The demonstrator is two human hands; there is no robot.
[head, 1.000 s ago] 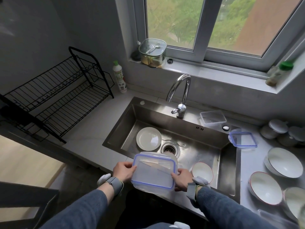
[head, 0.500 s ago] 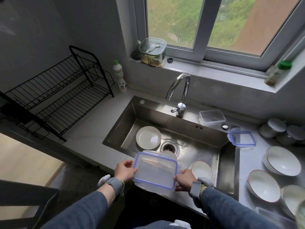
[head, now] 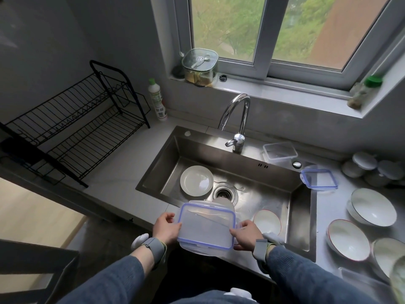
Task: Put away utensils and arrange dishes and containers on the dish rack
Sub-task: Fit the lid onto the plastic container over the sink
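Beyond our hands lies the stainless-steel sink (head: 291, 207), a deep rectangular basin of brushed metal with a round drain (head: 224, 192) in its floor. Far to the left of our left hand (head: 167, 224) stands the black wire dish rack (head: 74, 123), two tiers of thin parallel rods, on the pale counter. Behind the basin rises a chrome gooseneck faucet (head: 237, 119), smooth and curved.

To the right of our right hand (head: 246, 234), on the grey counter, sit glossy white ceramic bowls: a large one (head: 373, 206), and nearer us a red-rimmed one (head: 348, 239). Inside the basin, just past our left hand, a round white plate (head: 196, 180) lies flat; a small red-rimmed bowl (head: 267, 222) rests close beside our right hand.

Between both hands we hold a clear plastic container (head: 207, 229), rectangular with rounded corners, its frosted lid edged by a blue seal. It is over the near edge of the sink, tilted slightly. Our left fingers curl around its left side with the thumb on top; our right fingers close on its right corner the same way. Both grips are partly closed, clamped on the box.

Farther right, past the sink's corner, a separate blue-sealed lid (head: 319, 179) lies flat, and behind it an open clear tub (head: 280, 152). A white detergent bottle (head: 157, 99) with a green cap stands beside the rack.
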